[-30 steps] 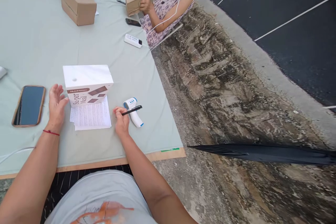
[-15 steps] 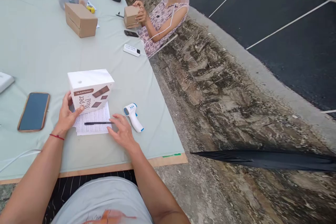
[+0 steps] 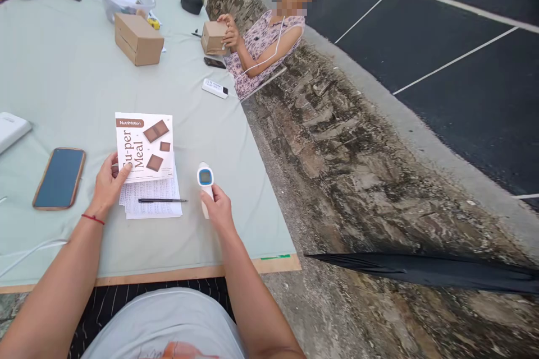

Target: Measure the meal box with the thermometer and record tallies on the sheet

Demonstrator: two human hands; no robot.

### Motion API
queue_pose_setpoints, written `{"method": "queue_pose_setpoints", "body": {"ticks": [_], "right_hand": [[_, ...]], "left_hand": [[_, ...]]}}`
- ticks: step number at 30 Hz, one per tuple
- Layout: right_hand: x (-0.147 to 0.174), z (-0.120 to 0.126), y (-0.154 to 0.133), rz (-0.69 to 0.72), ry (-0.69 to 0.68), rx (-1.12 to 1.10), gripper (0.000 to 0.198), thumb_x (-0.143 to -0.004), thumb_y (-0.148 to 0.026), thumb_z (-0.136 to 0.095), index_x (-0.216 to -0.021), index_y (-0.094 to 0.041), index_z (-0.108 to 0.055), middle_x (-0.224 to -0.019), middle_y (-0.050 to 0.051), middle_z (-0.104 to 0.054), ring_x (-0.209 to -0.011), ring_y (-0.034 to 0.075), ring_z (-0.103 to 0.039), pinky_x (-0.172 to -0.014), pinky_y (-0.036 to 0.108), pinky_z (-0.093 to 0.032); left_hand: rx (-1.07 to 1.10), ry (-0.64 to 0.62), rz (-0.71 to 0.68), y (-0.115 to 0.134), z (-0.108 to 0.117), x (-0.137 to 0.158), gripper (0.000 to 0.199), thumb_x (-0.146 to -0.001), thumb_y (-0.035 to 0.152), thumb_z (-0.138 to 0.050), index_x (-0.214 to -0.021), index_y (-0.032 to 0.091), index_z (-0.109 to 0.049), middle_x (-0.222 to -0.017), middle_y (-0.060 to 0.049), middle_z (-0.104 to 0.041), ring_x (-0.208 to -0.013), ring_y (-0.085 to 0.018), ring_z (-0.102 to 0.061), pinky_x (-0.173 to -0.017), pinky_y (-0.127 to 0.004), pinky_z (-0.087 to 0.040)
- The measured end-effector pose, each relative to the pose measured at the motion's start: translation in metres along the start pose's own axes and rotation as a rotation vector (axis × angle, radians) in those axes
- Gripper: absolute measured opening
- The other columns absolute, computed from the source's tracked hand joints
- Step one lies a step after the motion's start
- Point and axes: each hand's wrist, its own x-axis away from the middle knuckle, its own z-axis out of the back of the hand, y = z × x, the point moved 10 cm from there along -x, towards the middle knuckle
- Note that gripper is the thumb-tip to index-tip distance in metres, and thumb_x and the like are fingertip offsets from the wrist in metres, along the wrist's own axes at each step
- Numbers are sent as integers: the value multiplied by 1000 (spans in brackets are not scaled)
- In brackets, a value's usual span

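My left hand (image 3: 110, 180) grips the lower left side of a white box (image 3: 147, 148) printed with brown bars and "NutriMotion". The box is tilted so its printed face points up at me. Under its near edge lie printed sheets of paper (image 3: 155, 210), with a black pen (image 3: 162, 200) across them. My right hand (image 3: 219, 205) is closed around the handle of a white and blue infrared thermometer (image 3: 205, 179), its small screen facing me. The thermometer is to the right of the papers, and its lower handle is partly hidden by my fingers.
A smartphone (image 3: 59, 178) lies left of my left hand, near a white device (image 3: 12, 130). Farther off are a cardboard box (image 3: 138, 39), a plastic bowl (image 3: 112, 8) with papers and a white gadget (image 3: 214, 88). A person opposite handles another cardboard box (image 3: 214, 38).
My right hand has moved from beside the pen to the thermometer and taken hold of it, turning its screen toward me. The white box has tilted, so its top no longer shows.
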Motion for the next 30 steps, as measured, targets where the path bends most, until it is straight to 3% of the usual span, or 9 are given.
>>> {"method": "queue_pose_setpoints", "body": {"ticks": [4,7,10,20,30], "right_hand": [[16,-57,-37,-2,-235,-351,31,-75,-51,-65,-75,-21,-58,-67,-1,-54,-62,14,-46,-60,29,-38],[18,-89,-47,-45,-337,-416,33,-73,-51,-68,-73,-21,-57,-63,-3,-52,-58,13,-44,-57,28,-36],[16,-104,-45,-62,-353,-418,34,-73,-53,-69,-73,-21,-58,-63,-3,-52,-58,12,-44,-57,27,-36],[20,-113,-37,-75,-310,-356,43,-73,-62,-69,-80,-20,-63,-71,0,-58,-69,16,-52,-61,28,-43],[21,-118,-31,-134,-306,-420,43,-70,-60,-70,-81,-20,-61,-69,-2,-54,-62,13,-46,-57,27,-40]], "left_hand": [[37,-22,-1,-4,-1,-1,75,-80,65,-67,-137,18,-54,-131,-14,-65,-100,-29,-68,-83,-42,-54],[60,-26,-6,-6,-1,0,78,-79,65,-69,-138,17,-54,-133,-16,-63,-104,-29,-67,-87,-43,-53],[101,-47,-10,-5,-3,0,81,-77,65,-72,-138,16,-53,-133,-17,-63,-105,-29,-67,-87,-42,-54],[129,-73,-50,1,-6,1,76,-78,64,-73,-136,19,-56,-129,-15,-66,-105,-30,-67,-87,-43,-54],[142,-80,-48,2,-7,1,74,-79,63,-72,-135,18,-56,-127,-15,-67,-105,-30,-67,-86,-43,-54]]}}
